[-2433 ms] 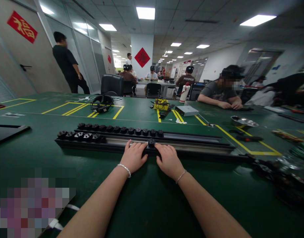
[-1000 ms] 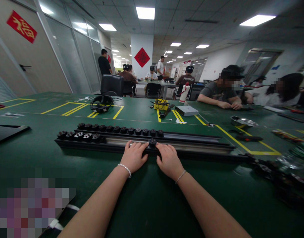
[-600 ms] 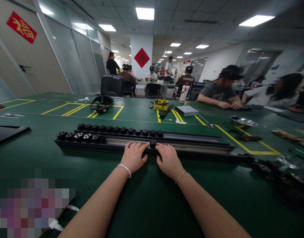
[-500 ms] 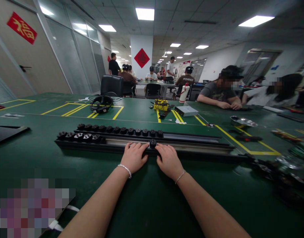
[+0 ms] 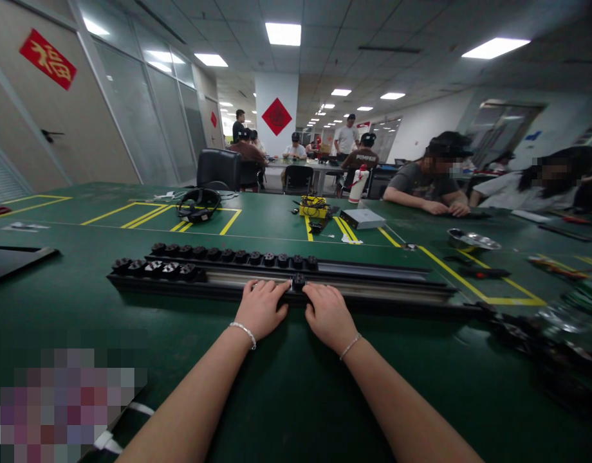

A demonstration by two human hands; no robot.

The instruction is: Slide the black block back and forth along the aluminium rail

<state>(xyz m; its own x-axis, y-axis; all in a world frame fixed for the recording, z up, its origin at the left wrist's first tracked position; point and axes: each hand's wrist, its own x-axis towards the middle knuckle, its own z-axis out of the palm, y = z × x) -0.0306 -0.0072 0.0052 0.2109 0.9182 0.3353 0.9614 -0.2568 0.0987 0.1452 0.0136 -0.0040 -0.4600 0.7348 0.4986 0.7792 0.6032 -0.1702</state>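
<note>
So in the head view, both hands were down on the long black metal rail (image 5: pixel 373 288) lying across the green felt-covered surface (image 5: pixel 286 386), closer to its near edge. The left hand (image 5: pixel 261 310) lay flat with fingers spread over the rail's front lip, not clamped on anything. The right hand (image 5: pixel 327 315) sat just beside it, fingertips curled at the small black round slider piece (image 5: pixel 298 281) seated in the rail's channel, touching it; couldn't tell if it actually had a grip on it. Two rows of black round knobs (image 5: pixel 228 257) filled the rail's left half. Further back sat black headphones (image 5: pixel 198 204), a yellow box with cables (image 5: pixel 314 206) and a flat grey box (image 5: pixel 363 218). A shiny metal bowl (image 5: pixel 471 240) stood toward the right edge, near a seated person's hands (image 5: pixel 443 207).
</note>
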